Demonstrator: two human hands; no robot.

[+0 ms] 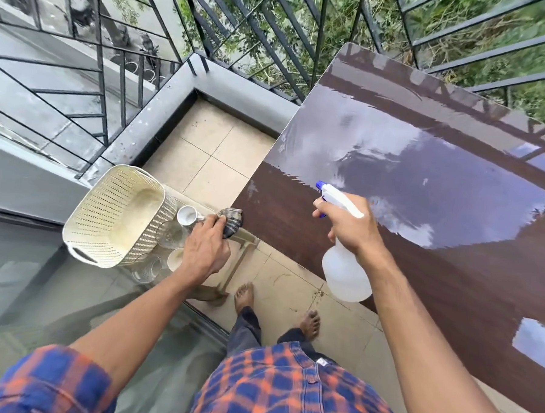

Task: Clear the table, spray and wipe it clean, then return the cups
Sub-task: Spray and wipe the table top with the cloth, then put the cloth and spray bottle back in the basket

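Plaid shirt point(287, 390) in blue and orange fills the bottom of the view, with two bare feet point(244, 295) on the beige floor tiles point(210, 159) below it. Person's right hand point(350, 229) holds a white spray bottle point(345, 273) by the neck, fingers curled round it and the index finger hooked on the trigger, with the blue nozzle point(321, 186) pointing out over the near-left part of the tabletop point(450, 278). That tabletop is dark brown and super glossy, mirroring sky and the railing point(274, 26). Left hand point(204, 250) is off to the side, fingers bunched tight around a dark checked cloth point(232, 221) just beside the tabletop's corner. Right under that hand sits a low beige stool point(240, 245) with the cups on it: a white cup point(187, 216) near the knuckles, a clear glass point(172, 234) next to it, and a couple more partly hidden by the wrist. Cream perforated basket point(113, 213) is tilted against them on the left.
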